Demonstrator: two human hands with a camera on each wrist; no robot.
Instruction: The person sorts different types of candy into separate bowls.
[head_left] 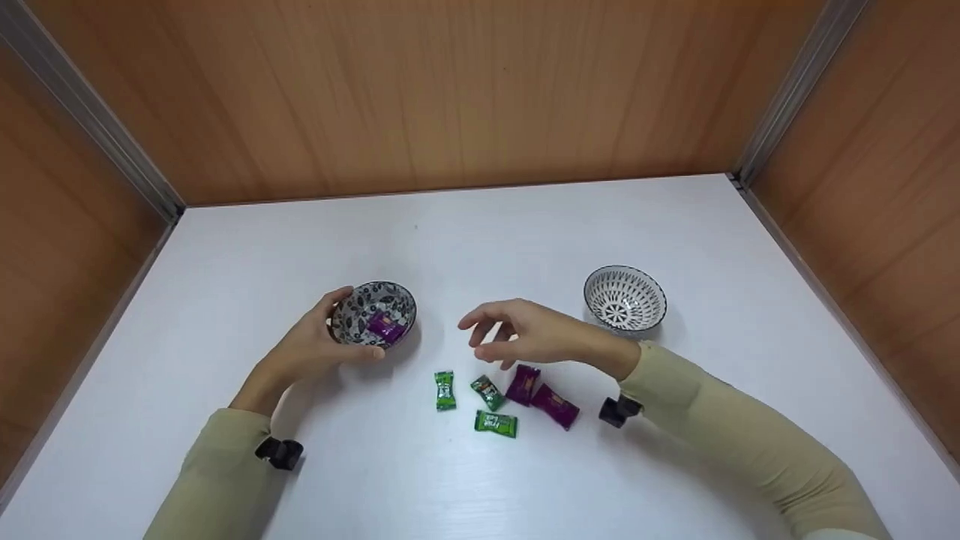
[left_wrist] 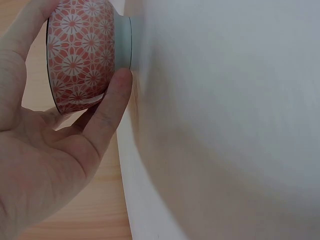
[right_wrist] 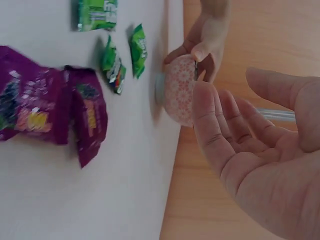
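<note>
My left hand (head_left: 319, 341) grips the side of a small bowl (head_left: 360, 307), dark floral inside and red-flowered outside. One purple-wrapped candy (head_left: 386, 328) lies in it. In the left wrist view the bowl (left_wrist: 82, 55) is held between thumb and fingers; whether its foot touches the table I cannot tell. My right hand (head_left: 532, 330) hovers above the loose candies, fingers loosely bent, holding nothing. Below it lie two purple candies, one upper (head_left: 523, 385) and one lower (head_left: 556, 406), beside three green candies: a left one (head_left: 445, 391), a middle one (head_left: 488, 393) and a front one (head_left: 496, 424).
A second bowl (head_left: 625, 298), white with a dark dashed pattern, stands on the white table (head_left: 465, 240) beyond my right forearm. Wooden panels (head_left: 450, 97) with metal corner strips enclose the table at the back and both sides.
</note>
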